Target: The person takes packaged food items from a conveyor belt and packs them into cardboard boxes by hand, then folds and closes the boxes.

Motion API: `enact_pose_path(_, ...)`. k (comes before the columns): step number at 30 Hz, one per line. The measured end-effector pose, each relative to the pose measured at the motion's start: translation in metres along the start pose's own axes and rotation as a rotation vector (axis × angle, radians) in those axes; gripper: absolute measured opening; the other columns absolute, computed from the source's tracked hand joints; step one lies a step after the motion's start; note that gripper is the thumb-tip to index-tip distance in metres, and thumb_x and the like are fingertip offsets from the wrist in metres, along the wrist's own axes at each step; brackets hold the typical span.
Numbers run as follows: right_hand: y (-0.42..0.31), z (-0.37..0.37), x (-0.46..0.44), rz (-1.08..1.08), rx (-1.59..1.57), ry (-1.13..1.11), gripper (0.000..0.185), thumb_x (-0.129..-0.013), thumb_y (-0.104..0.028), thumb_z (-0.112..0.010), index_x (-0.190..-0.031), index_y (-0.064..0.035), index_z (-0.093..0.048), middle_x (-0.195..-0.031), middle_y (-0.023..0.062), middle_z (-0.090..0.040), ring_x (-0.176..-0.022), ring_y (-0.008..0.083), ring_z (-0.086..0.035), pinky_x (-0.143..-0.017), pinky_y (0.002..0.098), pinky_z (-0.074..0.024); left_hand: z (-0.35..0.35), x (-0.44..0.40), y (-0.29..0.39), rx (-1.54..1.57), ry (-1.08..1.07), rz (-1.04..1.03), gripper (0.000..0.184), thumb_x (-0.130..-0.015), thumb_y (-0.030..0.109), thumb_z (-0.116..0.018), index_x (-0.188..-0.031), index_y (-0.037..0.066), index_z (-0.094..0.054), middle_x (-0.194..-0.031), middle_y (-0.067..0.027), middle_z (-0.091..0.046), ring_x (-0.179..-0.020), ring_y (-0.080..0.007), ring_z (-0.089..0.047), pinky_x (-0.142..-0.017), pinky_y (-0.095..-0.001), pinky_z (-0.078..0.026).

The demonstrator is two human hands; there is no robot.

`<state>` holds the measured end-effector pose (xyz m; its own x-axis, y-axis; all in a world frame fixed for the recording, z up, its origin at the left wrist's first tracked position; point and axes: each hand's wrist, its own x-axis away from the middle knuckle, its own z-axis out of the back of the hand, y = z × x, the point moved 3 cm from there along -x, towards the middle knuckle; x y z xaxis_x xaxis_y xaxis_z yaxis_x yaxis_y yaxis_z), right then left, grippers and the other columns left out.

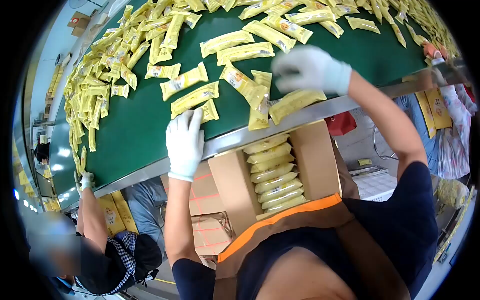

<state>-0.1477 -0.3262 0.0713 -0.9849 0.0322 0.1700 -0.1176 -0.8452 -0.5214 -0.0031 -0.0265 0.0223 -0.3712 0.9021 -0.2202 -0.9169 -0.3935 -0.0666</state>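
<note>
Left hand (pixel 185 142) overlaps the metal edge (pixel 235 141), fingers together at a yellow packet (pixel 210 111), grip unclear. Right hand (pixel 312 70) blurred; finger state cannot be told. Green table (pixel 131 135) shows leftward.

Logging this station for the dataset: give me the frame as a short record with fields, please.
left hand: white-gloved, beside a yellow packet near the surface's edge; grip unclear
right hand: white-gloved, motion-blurred, among loose packets; grip unclear
green surface: many packets scattered or heaped
carton: open, a row of packed packets inside
co-worker: gloved hand at left
</note>
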Motion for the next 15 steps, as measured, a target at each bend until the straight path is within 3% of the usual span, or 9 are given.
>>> enact_pose_path(2,0.015,-0.044,0.05,0.211,0.366,0.117,0.047,-0.074,-0.03,-0.075,-0.114,-0.0085,-0.062,-0.114,0.0096,-0.061,-0.11,0.0293,-0.057,-0.094,0.0398,-0.0446,0.005,-0.01,-0.001,0.045,-0.037,0.033,0.056,-0.074,0.012,-0.071,-0.129,0.011,-0.058,-0.113,-0.0108,-0.058,-0.099,-0.0313,-0.054,-0.087,-0.04,-0.047)
enact_pose_path(3,0.023,-0.053,0.06,0.267,0.316,0.21,0.052,-0.07,-0.032,-0.078,-0.113,-0.0079,-0.061,-0.125,0.011,-0.056,-0.118,0.0313,-0.052,-0.098,0.0409,-0.0418,0.007,-0.018,-0.002,0.083,-0.105,0.086,0.052,-0.074,0.013,-0.072,-0.125,0.01,-0.06,-0.114,-0.0114,-0.06,-0.1,-0.0327,-0.057,-0.086,-0.0405,-0.048)
enact_pose_path(5,0.038,-0.058,0.075,0.278,0.288,0.37,0.043,-0.079,-0.034,-0.074,-0.11,-0.0088,-0.059,-0.111,0.014,-0.062,-0.106,0.032,-0.059,-0.089,0.0422,-0.0478,-0.005,-0.022,-0.014,0.148,-0.157,0.068,0.05,-0.074,0.016,-0.073,-0.122,0.009,-0.061,-0.109,-0.0125,-0.063,-0.1,-0.0334,-0.06,-0.084,-0.0418,-0.049)
enact_pose_path(7,0.044,-0.04,0.083,0.029,0.168,0.253,0.039,-0.081,-0.033,-0.072,-0.108,-0.0079,-0.059,-0.103,0.0166,-0.064,-0.099,0.0343,-0.061,-0.086,0.0425,-0.0491,0.017,-0.024,-0.012,0.215,-0.261,0.07,0.05,-0.074,0.019,-0.074,-0.12,0.008,-0.061,-0.107,-0.0132,-0.066,-0.097,-0.0352,-0.063,-0.083,-0.0417,-0.051)
enact_pose_path(8,0.046,-0.03,0.086,-0.093,0.1,0.192,0.037,-0.082,-0.032,-0.071,-0.108,-0.0075,-0.058,-0.099,0.0179,-0.065,-0.096,0.0354,-0.062,-0.085,0.0426,-0.0497,0.02,-0.021,-0.017,0.323,-0.191,0.083,0.051,-0.075,0.018,-0.074,-0.122,0.006,-0.06,-0.102,-0.013,-0.067,-0.091,-0.0295,-0.066,-0.081,-0.0357,-0.053)
enact_pose_path(9,0.046,-0.018,0.085,-0.097,-0.022,0.316,0.035,-0.084,-0.032,-0.068,-0.109,-0.0082,-0.058,-0.091,0.0204,-0.065,-0.09,0.0377,-0.063,-0.081,0.0434,-0.0507,0.027,-0.019,-0.021,0.504,-0.145,0.197,0.047,-0.078,0.018,-0.072,-0.12,0.001,-0.06,-0.106,-0.0178,-0.067,-0.095,-0.0342,-0.066,-0.085,-0.0377,-0.052)
enact_pose_path(11,0.045,0.007,0.053,-0.017,-0.08,0.439,0.035,-0.086,-0.036,-0.067,-0.108,-0.0095,-0.059,-0.093,0.0199,-0.066,-0.092,0.0364,-0.064,-0.081,0.044,-0.0505,0.031,-0.034,-0.023,0.818,0.088,0.436,0.045,-0.081,0.016,-0.071,-0.121,-0.001,-0.06,-0.107,-0.019,-0.066,-0.096,-0.0333,-0.066,-0.085,-0.0361,-0.052)
enact_pose_path(13,0.052,0.009,-0.009,0.316,0.153,0.702,0.041,-0.091,-0.045,-0.058,-0.112,-0.0096,-0.061,-0.095,0.0193,-0.067,-0.093,0.0371,-0.064,-0.082,0.0445,-0.0503,0.014,-0.055,-0.039,0.573,0.092,0.343,0.046,-0.083,0.019,-0.07,-0.124,0.0,-0.058,-0.115,-0.0198,-0.065,-0.101,-0.0347,-0.065,-0.088,-0.038,-0.052)
enact_pose_path(15,0.053,0.004,-0.08,0.169,0.134,0.463,0.055,-0.094,-0.055,-0.048,-0.117,-0.0067,-0.061,-0.096,0.0185,-0.067,-0.094,0.0371,-0.065,-0.083,0.0445,-0.0505,-0.022,-0.07,-0.042,0.175,-0.044,0.105,0.055,-0.082,0.026,-0.073,-0.129,0.004,-0.054,-0.117,-0.0184,-0.065,-0.104,-0.0358,-0.063,-0.089,-0.0408,-0.051)
